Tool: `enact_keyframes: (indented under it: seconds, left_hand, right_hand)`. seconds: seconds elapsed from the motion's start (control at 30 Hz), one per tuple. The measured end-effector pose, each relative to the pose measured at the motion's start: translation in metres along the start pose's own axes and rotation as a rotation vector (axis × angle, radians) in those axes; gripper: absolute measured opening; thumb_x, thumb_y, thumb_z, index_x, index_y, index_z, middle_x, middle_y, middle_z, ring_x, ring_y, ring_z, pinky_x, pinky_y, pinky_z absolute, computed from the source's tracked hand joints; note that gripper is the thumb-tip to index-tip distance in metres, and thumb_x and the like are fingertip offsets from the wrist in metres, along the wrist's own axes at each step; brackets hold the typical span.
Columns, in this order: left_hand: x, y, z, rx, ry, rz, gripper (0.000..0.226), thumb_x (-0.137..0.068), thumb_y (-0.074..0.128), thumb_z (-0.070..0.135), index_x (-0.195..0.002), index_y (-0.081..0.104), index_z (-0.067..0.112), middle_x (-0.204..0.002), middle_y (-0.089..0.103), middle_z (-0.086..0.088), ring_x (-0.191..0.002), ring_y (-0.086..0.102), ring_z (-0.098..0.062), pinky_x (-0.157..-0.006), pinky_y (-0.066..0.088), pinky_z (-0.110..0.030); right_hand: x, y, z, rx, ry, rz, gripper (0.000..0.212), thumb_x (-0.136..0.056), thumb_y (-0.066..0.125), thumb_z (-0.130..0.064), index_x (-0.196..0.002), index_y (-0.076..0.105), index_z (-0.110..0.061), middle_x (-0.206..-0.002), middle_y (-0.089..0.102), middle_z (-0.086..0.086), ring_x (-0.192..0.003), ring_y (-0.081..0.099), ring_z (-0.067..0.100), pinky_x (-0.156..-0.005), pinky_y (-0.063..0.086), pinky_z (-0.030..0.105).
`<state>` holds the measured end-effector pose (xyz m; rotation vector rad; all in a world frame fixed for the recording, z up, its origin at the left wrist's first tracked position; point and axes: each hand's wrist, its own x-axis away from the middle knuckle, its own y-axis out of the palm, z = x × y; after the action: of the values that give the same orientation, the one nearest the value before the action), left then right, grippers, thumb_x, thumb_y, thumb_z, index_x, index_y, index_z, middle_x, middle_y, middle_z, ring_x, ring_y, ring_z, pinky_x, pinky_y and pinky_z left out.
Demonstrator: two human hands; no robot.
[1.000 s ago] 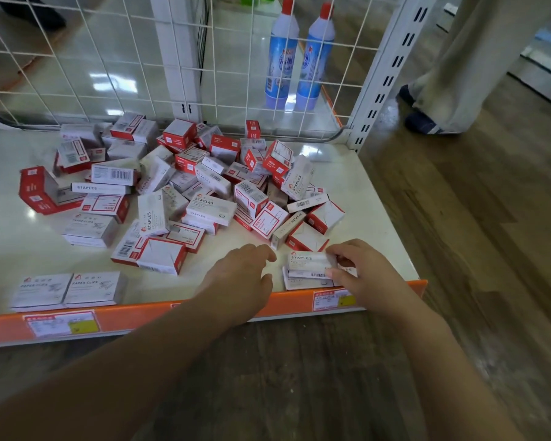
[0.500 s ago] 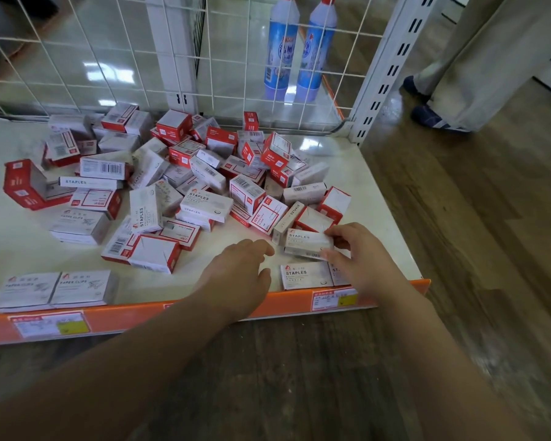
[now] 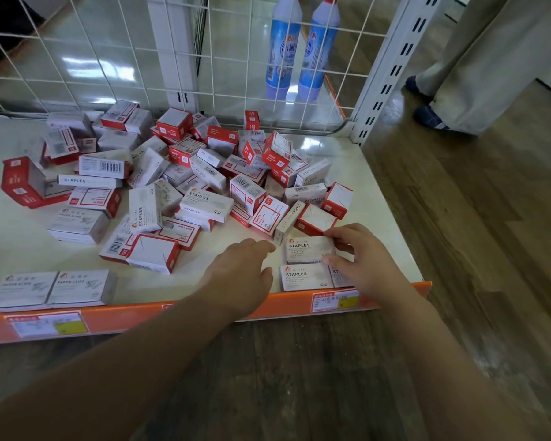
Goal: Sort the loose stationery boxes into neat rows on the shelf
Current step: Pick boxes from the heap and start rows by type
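Observation:
A heap of several small red-and-white and grey stationery boxes lies jumbled on the white shelf. My right hand grips a grey STAPLES box by its right end, flat on the shelf behind another STAPLES box at the front edge. A further box beside that one is mostly hidden under my right hand. My left hand rests palm down just left of these, fingers loosely together, holding nothing. Two grey PAPER CLIPS boxes sit side by side at the front left.
An orange price strip runs along the shelf's front edge. A white wire grid backs the shelf, with two blue bottles behind it. A slotted upright stands at the back right corner. Another person's legs stand on the wooden floor.
My right hand picked a STAPLES box out of the heap's right edge and brought it down behind the front row of boxes. My left hand stayed nearly still.

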<state>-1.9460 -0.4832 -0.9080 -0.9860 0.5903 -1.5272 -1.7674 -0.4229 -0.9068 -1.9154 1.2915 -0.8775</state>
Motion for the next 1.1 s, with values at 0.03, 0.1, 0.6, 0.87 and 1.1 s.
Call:
enact_keyframes:
  seconds: [0.03,0.1,0.6,0.87,1.1]
  left_hand:
    - [-0.001,0.001,0.001,0.005,-0.008,-0.006,0.044,-0.095,0.046,0.029,-0.138,0.036,0.028,-0.140,0.042,0.006,-0.125,0.041,-0.012,-0.102,0.039,-0.030]
    - [-0.001,0.002,0.002,0.017,-0.019,-0.017,0.044,-0.095,0.046,0.029,-0.138,0.035,0.028,-0.141,0.040,0.007,-0.126,0.041,-0.013,-0.101,0.040,-0.030]
    - [-0.010,0.010,0.007,0.154,-0.084,-0.023,0.048,-0.094,0.049,0.029,-0.140,0.035,0.026,-0.142,0.040,0.004,-0.126,0.042,-0.018,-0.094,0.044,-0.026]
    - [-0.013,0.013,0.007,0.172,-0.066,-0.045,0.051,-0.094,0.050,0.029,-0.141,0.034,0.026,-0.146,0.035,0.005,-0.130,0.037,-0.017,-0.100,0.043,-0.030]
    - [-0.012,0.014,0.005,0.093,-0.013,-0.066,0.053,-0.094,0.049,0.031,-0.143,0.030,0.027,-0.150,0.029,0.007,-0.135,0.029,-0.014,-0.105,0.035,-0.031]
  right_hand:
    - [0.000,0.001,0.000,0.001,-0.004,0.008,0.043,-0.088,0.062,-0.020,-0.129,0.050,-0.019,-0.132,0.045,-0.004,-0.120,0.049,0.015,-0.095,0.044,0.024]
    - [-0.001,0.005,-0.002,-0.009,-0.011,0.013,0.044,-0.088,0.062,-0.020,-0.130,0.050,-0.019,-0.133,0.043,-0.006,-0.121,0.047,0.014,-0.094,0.044,0.022]
    - [-0.010,0.013,0.000,0.004,-0.025,0.007,0.031,-0.094,0.052,-0.021,-0.125,0.054,-0.021,-0.131,0.048,-0.008,-0.118,0.049,0.013,-0.087,0.040,0.017]
    - [-0.014,0.005,0.004,0.111,-0.076,-0.051,0.034,-0.097,0.044,-0.013,-0.128,0.054,-0.021,-0.133,0.047,-0.008,-0.123,0.042,0.012,-0.086,0.035,0.011]
    - [-0.014,0.004,0.002,0.143,-0.074,-0.082,0.032,-0.097,0.046,-0.020,-0.128,0.054,-0.021,-0.131,0.046,-0.009,-0.121,0.043,0.013,-0.084,0.035,0.015]
